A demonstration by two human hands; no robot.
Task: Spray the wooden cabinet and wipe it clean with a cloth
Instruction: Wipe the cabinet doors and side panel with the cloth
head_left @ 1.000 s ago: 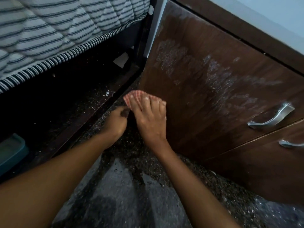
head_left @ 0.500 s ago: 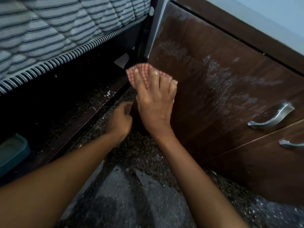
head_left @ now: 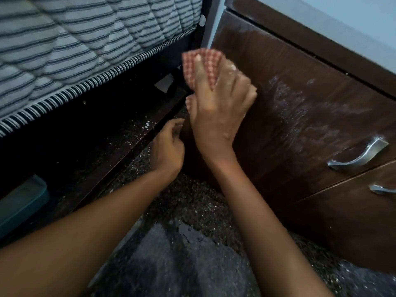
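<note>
Cabinet [head_left: 285, 116] — one cloth [head_left: 203, 65], two handles [head_left: 357, 156].

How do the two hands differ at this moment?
The right hand presses a checked cloth flat on the cabinet door; the left hand holds nothing. The right is higher, fingers stretched; the left sits low by the floor, fingers curled. Both are bare.

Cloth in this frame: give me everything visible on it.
The cloth is a small, thin fabric in a red-and-white check, bunched and folded rather than flat. The right hand presses it against the upper left part of the dark wooden cabinet door, fingers spread over it. Most of it is hidden under the hand; one checked edge sticks out above the fingertips and a scrap shows by the thumb. Whether it is wet cannot be told.
</note>
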